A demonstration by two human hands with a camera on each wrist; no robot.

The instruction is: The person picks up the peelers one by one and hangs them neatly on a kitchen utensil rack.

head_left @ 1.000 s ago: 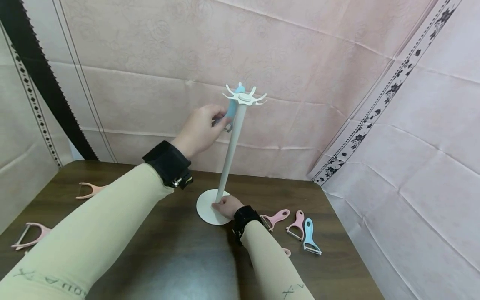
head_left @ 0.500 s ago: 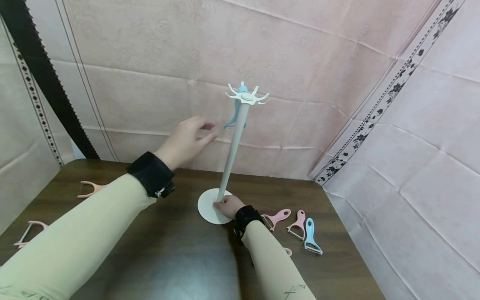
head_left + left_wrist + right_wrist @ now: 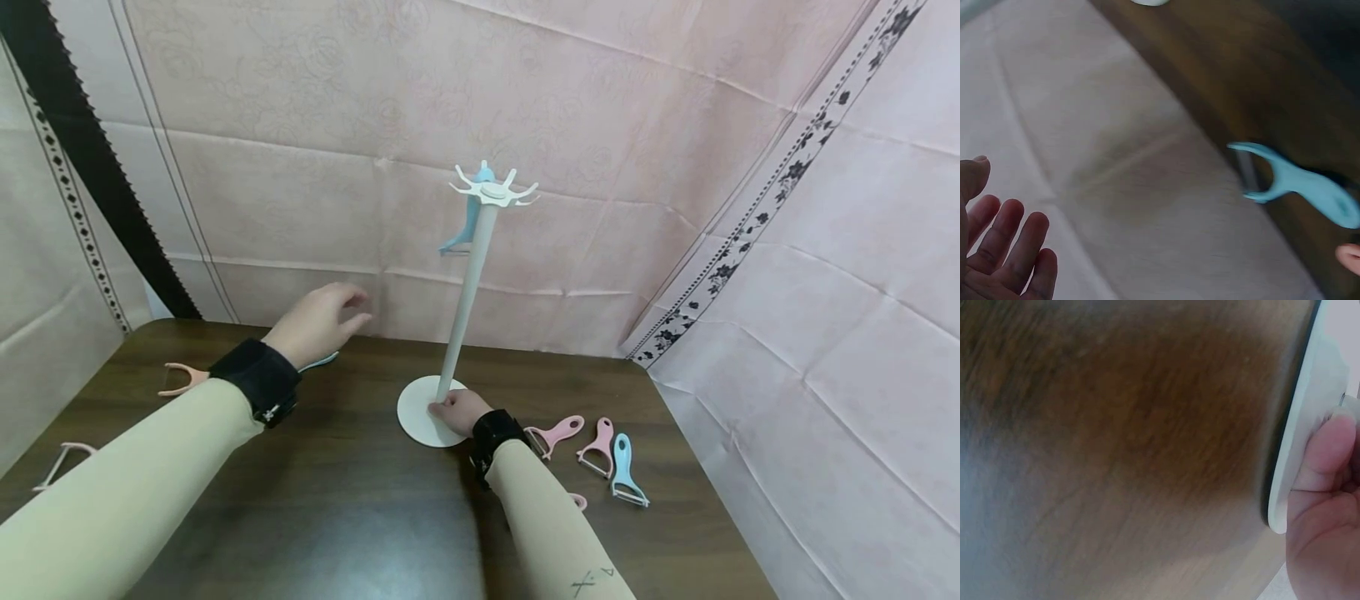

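A blue peeler (image 3: 463,227) hangs from a hook of the white stand (image 3: 465,308), near the tabletop's (image 3: 360,517) back edge. The right hand (image 3: 455,411) presses the stand's base, thumb on the disc. The left hand (image 3: 318,321), fingers relaxed and empty, hovers above another blue peeler (image 3: 1300,181). A knock against the pole could swing the hung peeler off its hook.
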